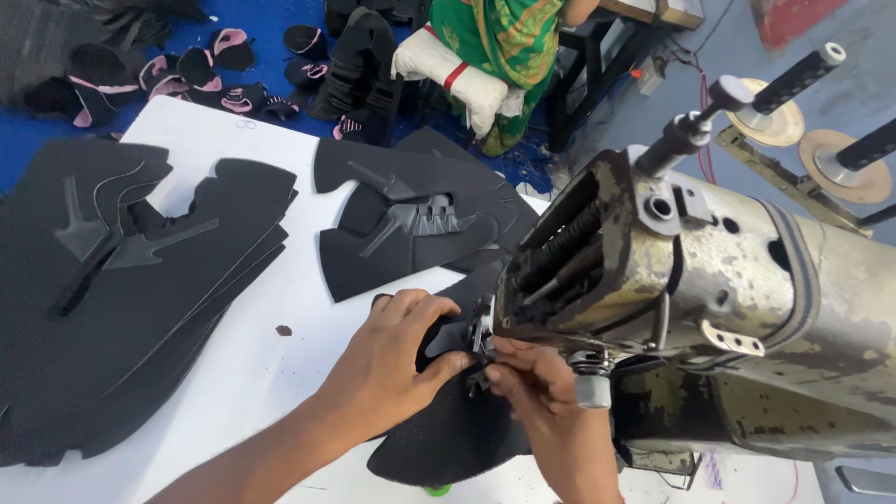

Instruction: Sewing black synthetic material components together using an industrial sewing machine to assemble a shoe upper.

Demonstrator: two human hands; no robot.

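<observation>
At nine o'clock a tall stack of cut black shoe uppers (121, 299) lay unsewn on the white table (252, 373); a smaller stack (411, 219) lay at twelve. Centre: the left hand (392, 359) pressed one black mesh upper (448, 434), fingers flat; the right hand (541, 392) pinched its edge beneath the worn sewing machine (709, 299) needle, stitching seemingly just begun.

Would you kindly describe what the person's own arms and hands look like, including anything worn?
The left hand and right hand are bare: no gloves, rings, watch or bracelet show. Both forearms are uncovered too, with no sleeve in view.
</observation>
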